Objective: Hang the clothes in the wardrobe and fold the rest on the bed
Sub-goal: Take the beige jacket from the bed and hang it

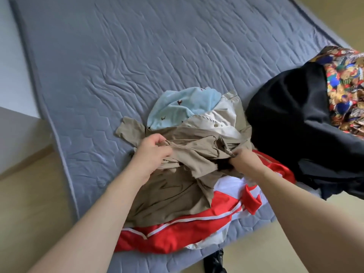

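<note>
Clothes [185, 154] lie heaped on the bed [137, 46]; both hands, left [153, 152] and right [243, 160], pinch a tan garment [177, 186], seemingly sorting, and must next lift it free.

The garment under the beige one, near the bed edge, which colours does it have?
The jacket is red with white panels and thin white stripes, seen in the head view.

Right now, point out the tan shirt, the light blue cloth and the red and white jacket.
tan shirt [177, 186]: head view, on its flat lower part.
light blue cloth [169, 109]: head view, on its middle.
red and white jacket [177, 231]: head view, on the red panel near the bed's edge.
</note>
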Motion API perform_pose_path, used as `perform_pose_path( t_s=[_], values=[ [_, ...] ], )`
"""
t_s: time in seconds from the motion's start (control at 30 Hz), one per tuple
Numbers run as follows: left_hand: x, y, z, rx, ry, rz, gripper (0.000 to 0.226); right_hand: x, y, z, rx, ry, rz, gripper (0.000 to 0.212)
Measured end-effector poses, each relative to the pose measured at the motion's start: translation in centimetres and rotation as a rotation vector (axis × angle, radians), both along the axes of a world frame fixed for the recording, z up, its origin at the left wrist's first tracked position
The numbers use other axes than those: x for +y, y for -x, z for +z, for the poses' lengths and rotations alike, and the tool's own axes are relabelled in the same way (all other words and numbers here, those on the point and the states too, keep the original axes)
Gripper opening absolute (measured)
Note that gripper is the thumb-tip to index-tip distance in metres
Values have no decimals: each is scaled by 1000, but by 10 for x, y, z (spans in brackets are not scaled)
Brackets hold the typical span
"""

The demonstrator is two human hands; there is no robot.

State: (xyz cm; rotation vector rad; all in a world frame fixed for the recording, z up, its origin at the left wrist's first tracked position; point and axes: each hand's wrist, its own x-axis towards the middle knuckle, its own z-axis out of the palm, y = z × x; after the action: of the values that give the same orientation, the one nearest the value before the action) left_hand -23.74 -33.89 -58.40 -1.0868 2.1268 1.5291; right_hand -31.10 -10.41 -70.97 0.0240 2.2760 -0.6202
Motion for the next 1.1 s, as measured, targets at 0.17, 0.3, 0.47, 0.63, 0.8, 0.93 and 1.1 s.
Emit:
perform_pose_path(
  t_s=[0.17,0.3,0.47,0.63,0.8,0.93,1.1],
  values=[
    [-29,-36,-60,-158,520,51,19,-33,-10,8,-146,273,-352,29],
    [-11,-47,-90,-326,43,650,50,-35,-10,17,-227,389,-418,30],
    [13,-41,-131,-435,-362,933,103,-22,1,32,-297,301,-258,23],
    [47,-24,-126,-440,-528,751,68,-22,8,34,-7,-44,113,27],
    [36,-13,-141,-102,-78,501,95,-26,-3,27,174,-148,267,13],
    [26,2,-149,-2,-212,200,101,-32,-5,16,154,-14,142,11],
    [26,4,-150,-196,41,-370,17,-36,-7,15,-92,183,-276,30]
  ],
)
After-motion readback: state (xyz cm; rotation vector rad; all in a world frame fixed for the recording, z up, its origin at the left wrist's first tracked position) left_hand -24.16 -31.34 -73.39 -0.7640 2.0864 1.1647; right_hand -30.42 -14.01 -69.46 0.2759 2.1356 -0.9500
